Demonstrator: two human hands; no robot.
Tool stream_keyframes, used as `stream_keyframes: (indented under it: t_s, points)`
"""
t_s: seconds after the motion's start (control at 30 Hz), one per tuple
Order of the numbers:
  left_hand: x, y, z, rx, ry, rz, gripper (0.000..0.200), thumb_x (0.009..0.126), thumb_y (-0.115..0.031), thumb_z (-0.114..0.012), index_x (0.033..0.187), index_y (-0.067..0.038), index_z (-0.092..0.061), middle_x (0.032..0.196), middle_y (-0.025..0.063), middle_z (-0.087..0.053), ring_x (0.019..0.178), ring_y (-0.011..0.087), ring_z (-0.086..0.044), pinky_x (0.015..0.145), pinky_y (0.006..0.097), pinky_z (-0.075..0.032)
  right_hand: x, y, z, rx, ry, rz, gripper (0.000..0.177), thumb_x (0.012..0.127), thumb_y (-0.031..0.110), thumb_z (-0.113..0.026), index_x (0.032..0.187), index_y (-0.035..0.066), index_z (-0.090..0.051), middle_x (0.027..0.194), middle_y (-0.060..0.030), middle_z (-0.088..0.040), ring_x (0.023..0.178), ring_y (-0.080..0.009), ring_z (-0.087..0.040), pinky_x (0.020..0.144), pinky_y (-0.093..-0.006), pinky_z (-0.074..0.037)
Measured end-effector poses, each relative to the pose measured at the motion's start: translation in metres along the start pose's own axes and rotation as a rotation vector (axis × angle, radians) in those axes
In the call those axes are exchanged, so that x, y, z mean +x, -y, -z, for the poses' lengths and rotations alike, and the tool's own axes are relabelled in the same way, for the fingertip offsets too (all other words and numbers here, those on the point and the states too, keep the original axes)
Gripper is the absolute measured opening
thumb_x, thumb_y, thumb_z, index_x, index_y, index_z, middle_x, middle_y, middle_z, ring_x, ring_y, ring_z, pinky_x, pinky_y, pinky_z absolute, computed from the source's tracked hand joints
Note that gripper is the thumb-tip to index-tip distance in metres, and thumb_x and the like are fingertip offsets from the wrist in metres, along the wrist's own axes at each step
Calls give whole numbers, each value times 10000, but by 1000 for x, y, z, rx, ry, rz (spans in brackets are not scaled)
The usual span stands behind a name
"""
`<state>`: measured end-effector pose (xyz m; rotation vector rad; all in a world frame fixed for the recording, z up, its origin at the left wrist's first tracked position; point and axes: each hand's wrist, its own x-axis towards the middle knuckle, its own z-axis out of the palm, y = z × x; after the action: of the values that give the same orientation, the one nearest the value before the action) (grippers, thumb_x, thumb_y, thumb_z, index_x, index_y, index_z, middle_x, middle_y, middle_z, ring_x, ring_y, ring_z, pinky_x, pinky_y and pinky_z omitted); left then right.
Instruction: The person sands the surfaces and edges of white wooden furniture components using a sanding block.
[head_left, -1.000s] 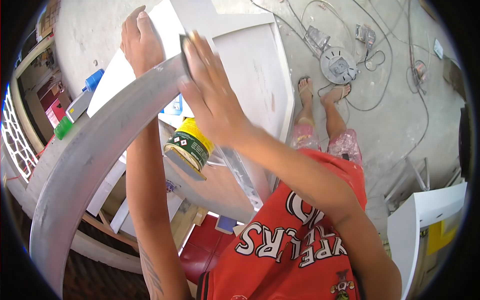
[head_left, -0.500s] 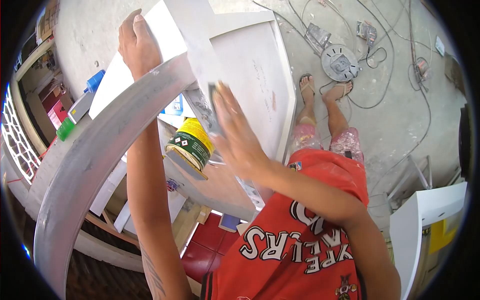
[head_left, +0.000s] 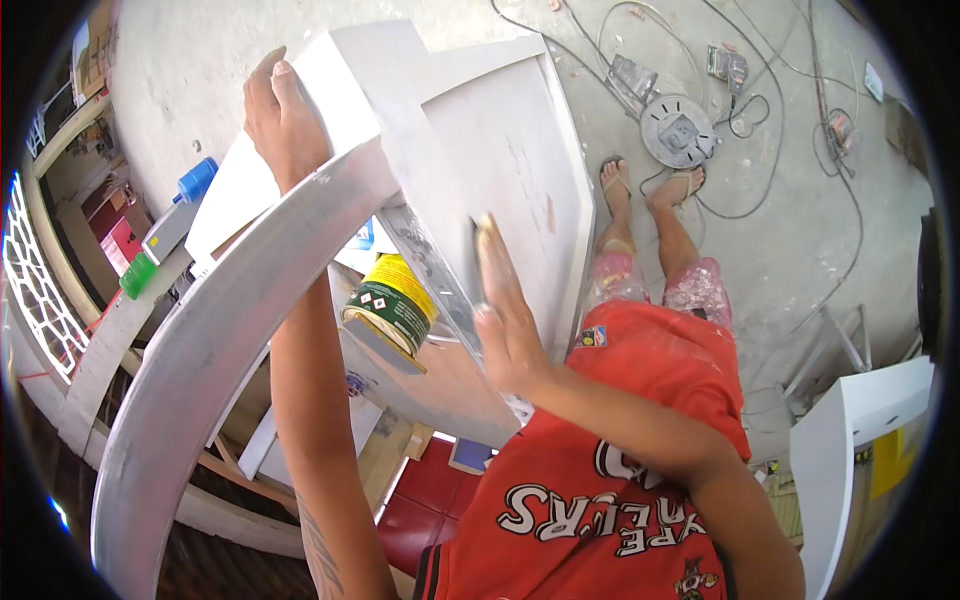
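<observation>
A large white-coated piece (head_left: 500,120) with a recessed panel and a long curved greyish-white arm (head_left: 215,300) fills the middle of the view. My left hand (head_left: 287,115) is at its upper left edge, fingers bent over the white part and gripping it. My right hand (head_left: 508,320) lies along the recessed panel, fingers together, pressing a thin dark-grey piece that looks like sandpaper (head_left: 476,240); most of it is hidden under the fingers. Between my arms, below the piece, a green and yellow can (head_left: 390,312) stands tilted in view.
A round grey disc-shaped object (head_left: 680,130) lies on the concrete floor by my feet, with cables and power tools (head_left: 728,65) around it. A blue bottle (head_left: 197,180) and a green-ended one (head_left: 137,275) are at left. A white curved panel (head_left: 835,450) stands at right.
My right hand has slid right and down along the white panel with the grey piece under its fingers. My left hand keeps its place on the edge; the whole view has shifted slightly.
</observation>
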<state>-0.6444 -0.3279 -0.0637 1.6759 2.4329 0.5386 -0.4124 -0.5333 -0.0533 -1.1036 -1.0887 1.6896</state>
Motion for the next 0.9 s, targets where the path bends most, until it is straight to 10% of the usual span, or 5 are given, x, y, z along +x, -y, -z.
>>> stream_keyframes:
  t_s: [0.2,0.5,0.57,0.9]
  points:
    - [3,-3,0,-83,21,34,443,1074,-322,-393,1315,-47,-642,1327,200,-610,1270,354,-517,1124,466,-349,208,0,-32,-53,17,319,655,1106,314,-361,1559,-141,-230,1643,-338,-217,1538,-497,-190,1267,-532,-175]
    - [0,-1,-1,-81,-40,-16,377,1072,-276,-455,1304,-34,-628,1298,200,-608,1214,353,-544,1079,459,-384,139,11,-26,-21,77,227,615,1099,292,-366,1566,-97,-268,1640,-345,-216,1528,-535,-187,1239,-614,-172]
    - [1,6,-1,-89,-25,-52,352,1062,-251,-476,1300,-44,-632,1284,196,-616,1206,359,-547,1074,460,-388,206,14,-35,-100,14,459,620,1094,296,-356,1567,-98,-282,1652,-324,-218,1542,-516,-171,1254,-580,-150]
    - [0,2,1,-56,-136,-70,290,1048,-131,-443,1241,-48,-643,1245,177,-628,1187,379,-545,1074,458,-387,181,-4,-28,-57,105,228,664,1107,327,-324,1605,-87,-178,1685,-287,-168,1578,-423,-133,1288,-451,-101]
